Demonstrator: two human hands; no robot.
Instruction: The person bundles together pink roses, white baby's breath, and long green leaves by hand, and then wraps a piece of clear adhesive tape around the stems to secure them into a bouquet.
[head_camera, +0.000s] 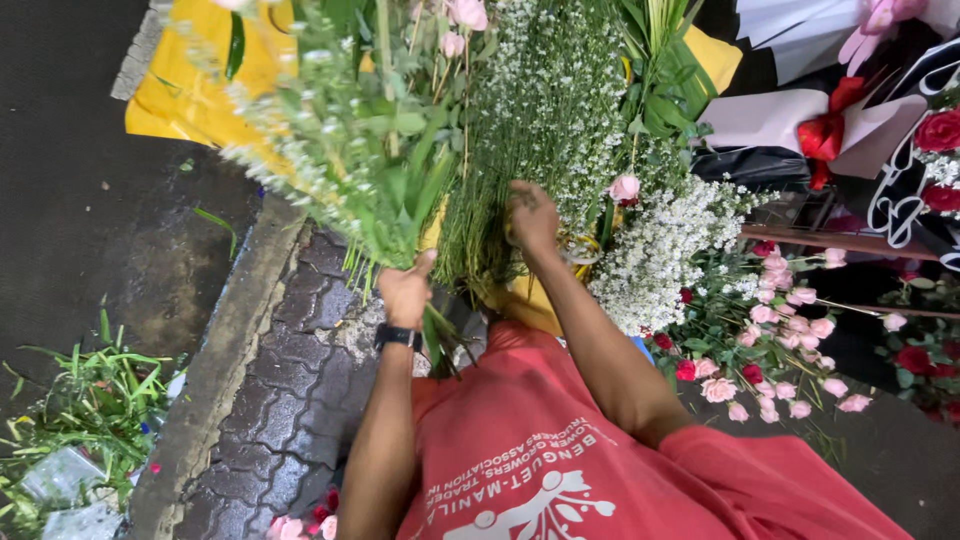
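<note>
Bunch of green stems (385, 170) with small white filler blooms and a few pale pink buds sits top centre, held upright by the left hand (405, 292), fingers wrapped tight round the stem bases, thumb up. Black wristband (397, 336) just below that hand. Right hand (532, 218) is just right of the bunch, pushed into the standing mass of white filler flowers (545, 110); fingers curled among the stalks, can't tell if they grip one. Judgement: keep the left grip low and firm so the stems stay aligned, pull a single stalk cleanly (not a clump). Right of the bunch: pink and red roses (775, 340), wrapped bouquets. Below it: wet paving blocks (300, 400), kerb. Far left: dark road, green trimmings (90, 410). Outdoor stall.
</note>
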